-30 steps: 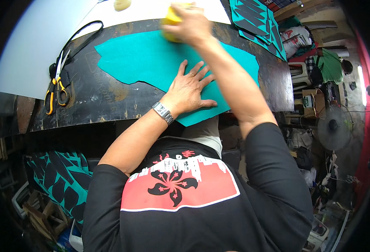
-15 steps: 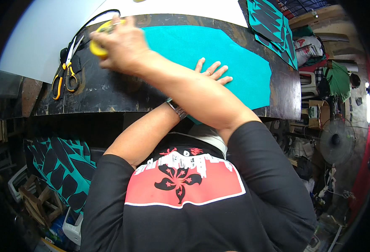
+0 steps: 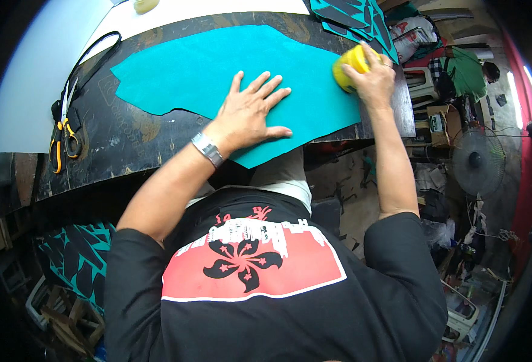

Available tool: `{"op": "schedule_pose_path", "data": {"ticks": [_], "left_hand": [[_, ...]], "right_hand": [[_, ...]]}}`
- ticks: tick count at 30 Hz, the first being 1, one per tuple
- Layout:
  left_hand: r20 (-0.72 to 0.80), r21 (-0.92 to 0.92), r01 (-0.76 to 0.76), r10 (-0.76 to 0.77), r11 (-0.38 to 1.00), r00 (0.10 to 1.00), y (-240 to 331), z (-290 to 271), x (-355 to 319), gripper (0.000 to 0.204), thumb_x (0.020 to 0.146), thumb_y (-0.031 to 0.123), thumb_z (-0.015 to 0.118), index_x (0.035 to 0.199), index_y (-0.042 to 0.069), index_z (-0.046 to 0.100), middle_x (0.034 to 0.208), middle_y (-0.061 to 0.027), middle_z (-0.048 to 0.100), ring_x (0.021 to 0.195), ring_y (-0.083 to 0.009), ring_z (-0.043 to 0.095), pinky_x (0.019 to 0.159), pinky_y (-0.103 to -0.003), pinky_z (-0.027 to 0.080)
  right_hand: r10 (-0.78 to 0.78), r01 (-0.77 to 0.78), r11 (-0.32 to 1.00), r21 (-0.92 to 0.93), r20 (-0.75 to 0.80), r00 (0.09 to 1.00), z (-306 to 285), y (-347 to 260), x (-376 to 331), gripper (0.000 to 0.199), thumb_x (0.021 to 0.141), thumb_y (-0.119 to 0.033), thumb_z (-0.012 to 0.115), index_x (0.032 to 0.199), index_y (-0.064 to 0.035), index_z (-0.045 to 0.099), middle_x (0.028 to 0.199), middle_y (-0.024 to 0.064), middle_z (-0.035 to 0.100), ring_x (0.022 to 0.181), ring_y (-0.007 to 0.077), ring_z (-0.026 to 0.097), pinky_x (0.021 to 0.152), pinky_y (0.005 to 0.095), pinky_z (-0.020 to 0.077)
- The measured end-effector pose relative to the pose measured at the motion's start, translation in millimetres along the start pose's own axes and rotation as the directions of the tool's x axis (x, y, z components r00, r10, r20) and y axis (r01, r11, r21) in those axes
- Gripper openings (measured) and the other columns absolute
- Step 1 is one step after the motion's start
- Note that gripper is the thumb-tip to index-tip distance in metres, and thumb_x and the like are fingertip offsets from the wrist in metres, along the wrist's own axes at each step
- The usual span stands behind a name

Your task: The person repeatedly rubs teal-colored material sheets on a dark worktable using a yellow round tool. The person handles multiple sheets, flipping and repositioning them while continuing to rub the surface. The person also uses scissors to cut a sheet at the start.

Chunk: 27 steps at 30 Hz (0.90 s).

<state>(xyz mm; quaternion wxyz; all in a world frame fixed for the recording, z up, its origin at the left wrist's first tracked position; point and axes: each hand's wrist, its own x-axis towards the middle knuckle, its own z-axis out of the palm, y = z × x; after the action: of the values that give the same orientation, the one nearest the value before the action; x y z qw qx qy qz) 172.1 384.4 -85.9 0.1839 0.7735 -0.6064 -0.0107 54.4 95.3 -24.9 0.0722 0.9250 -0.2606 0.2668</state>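
Observation:
A teal sheet (image 3: 187,66) with cut, angular edges lies on the dark table, its near corner hanging over the front edge. Spread flat on its middle, my left hand (image 3: 246,111) has its fingers apart and a metal-banded watch (image 3: 207,149) at the wrist. At the sheet's right end my right hand (image 3: 374,81) is wrapped round a squat, round yellow object (image 3: 350,67), perhaps a tub, over the teal surface. Its underside is hidden. Scissors (image 3: 65,134) with black and orange handles rest at the table's left.
A black cord or strap (image 3: 100,51) curves beside the scissors on the table (image 3: 121,145). Teal offcuts with dark shapes (image 3: 356,21) lie at the far right. More such pieces (image 3: 79,253) sit low on the left. A fan (image 3: 475,159) stands right of the table.
My right hand has swung from the far left to the right end of the sheet with the yellow object, uncrossing from my left arm. The sheet appears farther left as the view shifted.

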Motion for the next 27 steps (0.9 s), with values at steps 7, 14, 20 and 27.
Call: {"op": "schedule_pose_path", "data": {"ticks": [7,14,20,27], "left_hand": [[0.122,0.529,0.074,-0.162,0.846,0.979,-183,-71,-25,0.051,0.109,0.05,0.029,0.155,0.033,0.04,0.166,0.0006,0.03,0.154,-0.0234,0.024,0.127,-0.05,0.013],[0.018,0.341,0.099,-0.112,0.935,0.994,-224,-41,-39,0.051,0.108,0.052,0.025,0.157,0.039,0.034,0.166,0.0018,0.03,0.155,-0.0209,0.02,0.124,-0.062,0.007],[0.119,0.435,-0.015,-0.041,0.9,0.992,-239,-51,-41,0.063,0.103,0.055,0.04,0.161,0.032,0.028,0.169,0.0033,0.022,0.157,-0.0196,0.015,0.123,-0.061,0.006],[-0.003,0.504,0.125,-0.143,0.854,0.99,-245,-39,-31,0.052,0.105,0.059,0.025,0.155,0.045,0.035,0.166,0.0069,0.029,0.155,-0.0211,0.02,0.121,-0.07,0.005]], "right_hand": [[-0.005,0.004,1.0,0.02,0.076,0.997,5,33,-2,0.076,0.07,-0.054,0.083,0.14,-0.0372,0.061,0.138,0.0205,0.052,0.117,0.0399,0.057,0.099,0.0501,0.0504],[-0.529,0.517,0.752,0.409,-0.095,0.843,1,-157,-4,0.075,0.064,-0.043,0.087,0.135,-0.0309,0.065,0.136,0.0233,0.059,0.127,0.0405,0.054,0.104,0.0515,0.0471],[-0.458,0.466,0.742,0.482,-0.145,0.877,-1,-309,-28,0.069,0.065,-0.039,0.086,0.131,-0.0316,0.067,0.135,0.0226,0.056,0.109,0.0414,0.058,0.089,0.0465,0.0577],[-0.282,0.281,0.949,0.14,-0.019,0.959,-24,-69,-32,0.07,0.07,-0.046,0.083,0.136,-0.0301,0.065,0.128,0.0203,0.061,0.117,0.0368,0.062,0.096,0.0469,0.0541]]}}
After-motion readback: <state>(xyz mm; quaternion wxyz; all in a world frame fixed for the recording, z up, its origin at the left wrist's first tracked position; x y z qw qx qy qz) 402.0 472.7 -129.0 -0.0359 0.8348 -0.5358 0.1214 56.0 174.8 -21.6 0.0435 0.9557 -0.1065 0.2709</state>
